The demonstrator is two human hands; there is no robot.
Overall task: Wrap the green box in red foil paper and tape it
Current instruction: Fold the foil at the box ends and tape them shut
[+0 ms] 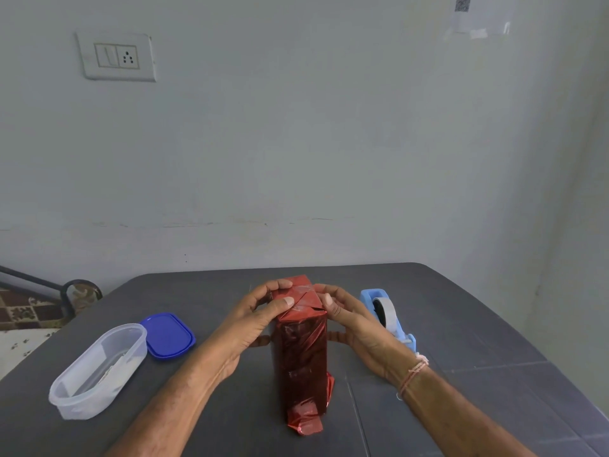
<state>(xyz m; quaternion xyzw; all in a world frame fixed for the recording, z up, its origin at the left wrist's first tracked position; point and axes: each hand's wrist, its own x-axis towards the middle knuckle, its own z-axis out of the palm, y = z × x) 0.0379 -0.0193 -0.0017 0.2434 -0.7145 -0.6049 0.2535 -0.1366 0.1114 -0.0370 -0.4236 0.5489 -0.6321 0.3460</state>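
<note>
The box (301, 354) stands upright on the dark table (461, 324), fully covered in red foil paper; no green shows. Its top end is folded into triangular flaps with clear tape across them. My left hand (260, 315) grips the top left edge, thumb pressing on the top face and fingers curled over the far corner. My right hand (346, 321) holds the top right edge, thumb against the folded flap. At the bottom, loose foil (304, 422) sticks out toward me, unfolded. A light blue tape dispenser (387, 316) with a roll of tape sits just right of my right hand.
An oval clear plastic container (99, 371) lies at the left of the table, with its blue lid (168, 334) beside it. A wall with a switch socket (117, 56) rises behind the table. A patterned cloth and a dark metal frame (71, 291) show at far left.
</note>
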